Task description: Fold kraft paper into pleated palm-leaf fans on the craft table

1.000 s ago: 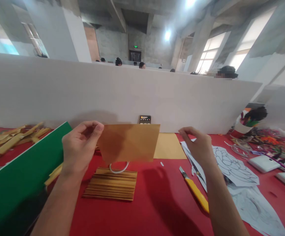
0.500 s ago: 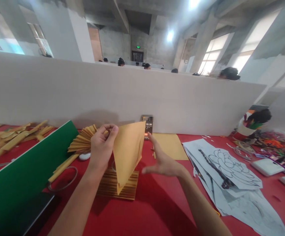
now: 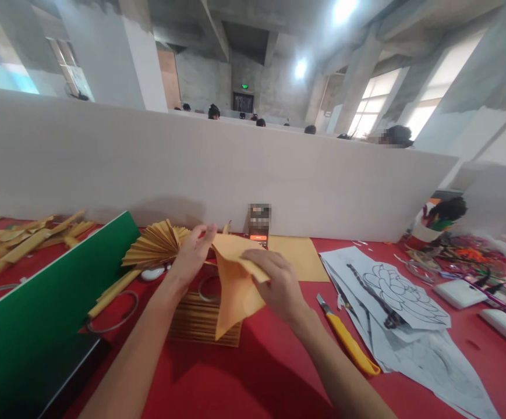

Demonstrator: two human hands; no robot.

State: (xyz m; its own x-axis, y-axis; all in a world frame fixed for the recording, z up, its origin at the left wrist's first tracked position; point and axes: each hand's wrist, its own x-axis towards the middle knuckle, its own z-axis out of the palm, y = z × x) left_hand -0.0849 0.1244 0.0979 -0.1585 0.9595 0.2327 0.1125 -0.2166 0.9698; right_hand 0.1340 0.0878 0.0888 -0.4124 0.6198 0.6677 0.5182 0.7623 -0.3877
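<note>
Between my hands a sheet of yellow paper (image 3: 237,291) hangs in the air, bent and curling at its edges. My left hand (image 3: 195,250) pinches its upper left corner. On the right side my right hand (image 3: 279,282) is closed on the sheet's upper edge, fingers over the top. Below it a pleated yellow paper (image 3: 200,326) lies flat on the red table, with part of a clear ring (image 3: 209,287) above it. A folded paper fan (image 3: 154,247) spreads out just left of my left hand.
A yellow box cutter (image 3: 351,343) lies by sheets of line drawings (image 3: 403,291). A phone (image 3: 259,227) leans on the white partition (image 3: 322,186), beside a flat yellow sheet (image 3: 307,259). A green board (image 3: 60,273) slants at left near paper scraps (image 3: 29,241).
My right hand, spread and apart from the paper before, has come left and taken hold of it. The sheet has bent, and the box cutter is now uncovered by my right arm.
</note>
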